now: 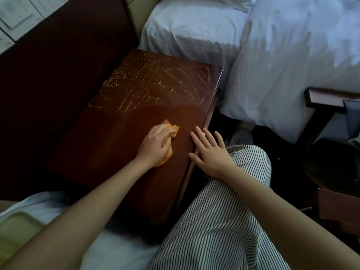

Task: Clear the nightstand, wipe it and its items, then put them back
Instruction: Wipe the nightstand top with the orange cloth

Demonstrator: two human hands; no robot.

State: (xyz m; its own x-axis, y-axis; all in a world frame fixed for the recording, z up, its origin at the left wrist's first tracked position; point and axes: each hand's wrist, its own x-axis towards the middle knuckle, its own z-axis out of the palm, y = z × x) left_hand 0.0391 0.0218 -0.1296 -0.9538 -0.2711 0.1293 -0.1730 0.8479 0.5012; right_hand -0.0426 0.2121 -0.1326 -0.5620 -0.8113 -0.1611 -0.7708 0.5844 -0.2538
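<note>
The dark red-brown wooden nightstand (120,114) fills the middle of the view, its top bare of items and marked with pale streaks across the far half. My left hand (153,145) presses a crumpled orange cloth (172,129) flat on the near half of the top. My right hand (210,151) rests with fingers spread on the nightstand's right front edge and holds nothing.
A bed with white sheets (194,30) and a duvet (292,61) lies beyond and to the right. My striped trouser leg (224,221) is against the nightstand's right side. Dark wooden furniture (331,207) stands at the right edge. A pale green tray (15,228) sits at lower left. Wall switches (17,18) are at top left.
</note>
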